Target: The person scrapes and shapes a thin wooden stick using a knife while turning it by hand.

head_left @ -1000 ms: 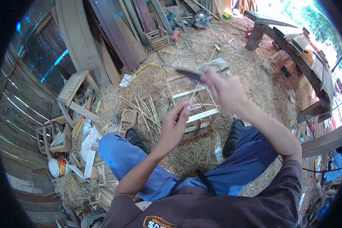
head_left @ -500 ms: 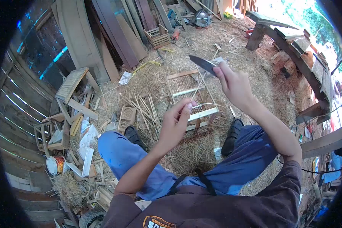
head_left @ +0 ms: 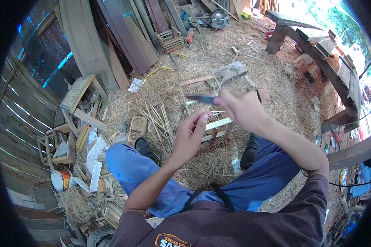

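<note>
Thin pale bamboo stick (head_left: 217,112) sits at the centre of the frame, pinched between our left hand (head_left: 190,136) fingertips. Our right hand (head_left: 240,108) is closed around a dark-bladed knife (head_left: 202,99), its blade just above the stick, over the small wooden slatted frame (head_left: 204,108) on the straw.

Straw-covered ground (head_left: 218,164) carried a wooden slatted frame (head_left: 204,105), loose bamboo sticks (head_left: 156,117), wood offcuts (head_left: 84,123), a tin can (head_left: 61,180), a small crate (head_left: 172,41).
</note>
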The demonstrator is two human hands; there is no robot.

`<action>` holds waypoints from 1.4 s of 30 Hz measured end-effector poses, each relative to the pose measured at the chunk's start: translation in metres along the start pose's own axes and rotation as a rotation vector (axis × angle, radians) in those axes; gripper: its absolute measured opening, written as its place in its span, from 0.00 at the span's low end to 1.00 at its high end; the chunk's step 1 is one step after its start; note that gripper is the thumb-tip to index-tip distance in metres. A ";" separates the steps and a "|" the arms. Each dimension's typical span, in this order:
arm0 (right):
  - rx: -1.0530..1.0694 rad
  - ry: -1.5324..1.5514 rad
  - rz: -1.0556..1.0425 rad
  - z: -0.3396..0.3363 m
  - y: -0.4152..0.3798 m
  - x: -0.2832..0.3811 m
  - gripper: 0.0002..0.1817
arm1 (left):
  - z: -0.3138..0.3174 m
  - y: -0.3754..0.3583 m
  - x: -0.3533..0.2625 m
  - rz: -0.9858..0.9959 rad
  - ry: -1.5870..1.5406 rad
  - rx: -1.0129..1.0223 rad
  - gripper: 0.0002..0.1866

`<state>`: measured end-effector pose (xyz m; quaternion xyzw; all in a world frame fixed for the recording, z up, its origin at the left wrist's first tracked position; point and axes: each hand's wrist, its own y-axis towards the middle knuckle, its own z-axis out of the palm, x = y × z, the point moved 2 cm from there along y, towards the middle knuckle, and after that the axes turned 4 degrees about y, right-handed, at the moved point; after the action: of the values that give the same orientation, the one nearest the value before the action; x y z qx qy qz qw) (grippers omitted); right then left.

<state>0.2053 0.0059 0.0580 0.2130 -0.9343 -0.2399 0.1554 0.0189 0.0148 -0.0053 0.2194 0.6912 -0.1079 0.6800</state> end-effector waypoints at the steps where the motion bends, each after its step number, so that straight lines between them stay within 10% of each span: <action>1: 0.024 -0.040 -0.084 0.000 0.001 0.007 0.10 | -0.001 0.002 -0.001 0.008 -0.006 0.006 0.13; 17: -0.101 0.048 0.282 -0.026 0.008 -0.037 0.11 | -0.001 -0.005 -0.005 0.049 0.051 -0.035 0.16; 23: 0.113 0.101 0.161 -0.006 0.000 0.004 0.09 | -0.006 0.002 -0.003 0.034 0.095 -0.104 0.15; 27: -0.159 0.068 0.245 -0.022 0.013 -0.021 0.08 | -0.008 0.000 -0.010 -0.012 0.078 -0.091 0.15; 32: 0.135 0.019 0.085 0.000 0.000 0.008 0.07 | -0.006 0.000 -0.005 -0.013 0.061 -0.070 0.15; 42: -0.127 0.104 0.127 -0.003 0.005 -0.007 0.08 | -0.004 -0.004 -0.010 0.014 -0.024 -0.066 0.15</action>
<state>0.2107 0.0115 0.0619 0.1550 -0.9194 -0.2771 0.2320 0.0130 0.0118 0.0041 0.2006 0.6847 -0.0827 0.6958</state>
